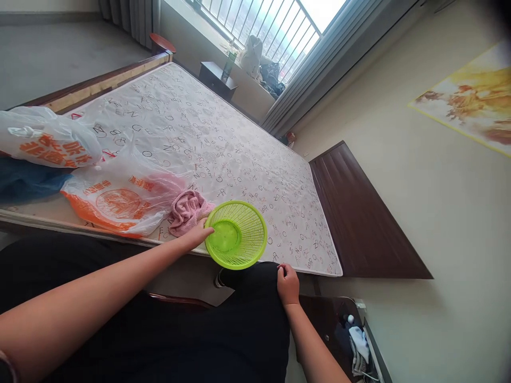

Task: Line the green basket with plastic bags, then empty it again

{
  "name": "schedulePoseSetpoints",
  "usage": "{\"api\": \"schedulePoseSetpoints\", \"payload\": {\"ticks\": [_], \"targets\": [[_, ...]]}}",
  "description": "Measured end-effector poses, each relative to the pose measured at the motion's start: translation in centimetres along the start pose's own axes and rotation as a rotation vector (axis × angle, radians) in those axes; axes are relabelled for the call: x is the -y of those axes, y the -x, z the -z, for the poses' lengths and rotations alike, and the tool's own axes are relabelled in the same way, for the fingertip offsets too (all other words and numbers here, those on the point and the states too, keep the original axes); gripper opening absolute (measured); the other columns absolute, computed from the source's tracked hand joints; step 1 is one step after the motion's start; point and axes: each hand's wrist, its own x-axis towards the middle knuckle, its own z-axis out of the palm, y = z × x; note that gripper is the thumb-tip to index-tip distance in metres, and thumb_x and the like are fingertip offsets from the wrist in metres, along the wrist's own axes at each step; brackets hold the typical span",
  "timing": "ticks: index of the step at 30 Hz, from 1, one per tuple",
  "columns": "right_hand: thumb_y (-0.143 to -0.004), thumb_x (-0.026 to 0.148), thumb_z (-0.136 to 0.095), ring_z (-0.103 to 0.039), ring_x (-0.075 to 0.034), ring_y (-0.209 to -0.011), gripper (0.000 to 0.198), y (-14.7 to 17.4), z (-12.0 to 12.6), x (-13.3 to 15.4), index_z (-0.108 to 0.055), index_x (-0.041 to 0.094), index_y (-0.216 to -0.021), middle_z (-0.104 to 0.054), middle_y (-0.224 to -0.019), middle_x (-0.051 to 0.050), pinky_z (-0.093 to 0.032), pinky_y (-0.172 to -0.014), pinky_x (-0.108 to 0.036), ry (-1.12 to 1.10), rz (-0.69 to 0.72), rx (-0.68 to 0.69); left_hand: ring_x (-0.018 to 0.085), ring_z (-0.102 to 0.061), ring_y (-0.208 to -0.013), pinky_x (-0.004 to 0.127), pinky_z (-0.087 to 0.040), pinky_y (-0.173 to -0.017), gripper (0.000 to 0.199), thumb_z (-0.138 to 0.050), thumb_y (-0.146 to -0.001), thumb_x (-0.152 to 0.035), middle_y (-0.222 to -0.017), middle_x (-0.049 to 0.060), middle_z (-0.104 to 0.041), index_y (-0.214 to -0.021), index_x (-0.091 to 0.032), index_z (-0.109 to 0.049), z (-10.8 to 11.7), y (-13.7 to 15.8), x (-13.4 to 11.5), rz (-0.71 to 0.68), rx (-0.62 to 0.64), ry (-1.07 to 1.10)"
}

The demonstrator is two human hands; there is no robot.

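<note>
A bright green plastic basket (pixel 251 226) with slatted sides and a solid round base is tilted so that its inside faces me. My left hand (pixel 199 232) grips its left rim, thumb showing on the inner side, the other fingers hidden. The basket looks empty. Just beyond that hand lies a crumpled pink towel (pixel 186 210), beside a white plastic bag (pixel 120 199) with orange print. My right hand (pixel 288 284) rests at my dark-trousered knee, its fingers curled closed, with nothing visible in them.
The bare mattress (pixel 239 159) fills the middle, with a dark headboard (pixel 367 218) on its right. Another printed bag (pixel 48 141) and dark blue cloth (pixel 32 178) lie left. A nightstand (pixel 335 324) with small items stands at lower right; another nightstand (pixel 215 77) is near the window.
</note>
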Motion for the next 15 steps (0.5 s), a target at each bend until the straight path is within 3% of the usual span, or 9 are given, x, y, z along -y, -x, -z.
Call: {"api": "schedulePoseSetpoints", "payload": {"ticks": [4,8,12,15], "targets": [[-0.089,0.039,-0.044,-0.066,-0.028,-0.09,0.03,-0.1,0.0,0.1,-0.068,0.022,-0.086,-0.074,-0.091,-0.01,-0.048,-0.081,-0.036,0.003,-0.008,-0.002,0.031,-0.059,-0.135,0.04,-0.051,-0.111,0.07,-0.073,-0.081,-0.027,-0.142,0.018,-0.062,-0.146,-0.016,-0.049,-0.2,0.3,-0.4,0.003,0.056,0.011],[-0.089,0.039,-0.044,-0.067,-0.027,-0.089,0.03,0.0,0.1,0.2,-0.069,0.022,-0.086,-0.074,-0.09,-0.009,-0.048,-0.08,-0.036,0.014,-0.01,-0.01,0.034,-0.05,-0.144,0.042,-0.053,-0.107,0.075,-0.069,-0.089,-0.044,-0.153,0.022,-0.052,-0.153,-0.017,-0.041,-0.2,1.3,-1.8,0.046,0.093,0.009],[-0.089,0.04,-0.044,-0.067,-0.028,-0.089,0.031,0.1,0.1,0.2,-0.069,0.022,-0.085,-0.074,-0.09,-0.01,-0.048,-0.08,-0.036,0.014,-0.009,-0.019,0.035,-0.047,-0.147,0.039,-0.056,-0.1,0.067,-0.064,-0.091,-0.049,-0.156,0.02,-0.05,-0.15,-0.021,-0.046,-0.1,1.6,-2.3,0.097,0.054,-0.01],[-0.088,0.04,-0.044,-0.067,-0.028,-0.089,0.031,0.1,0.1,0.1,-0.069,0.022,-0.084,-0.075,-0.091,-0.01,-0.049,-0.08,-0.037,0.012,-0.012,-0.014,0.034,-0.054,-0.139,0.039,-0.058,-0.092,0.065,-0.059,-0.094,-0.046,-0.154,0.021,-0.052,-0.151,-0.02,-0.044,-0.1,1.4,-2.4,0.154,0.043,0.004]]}}
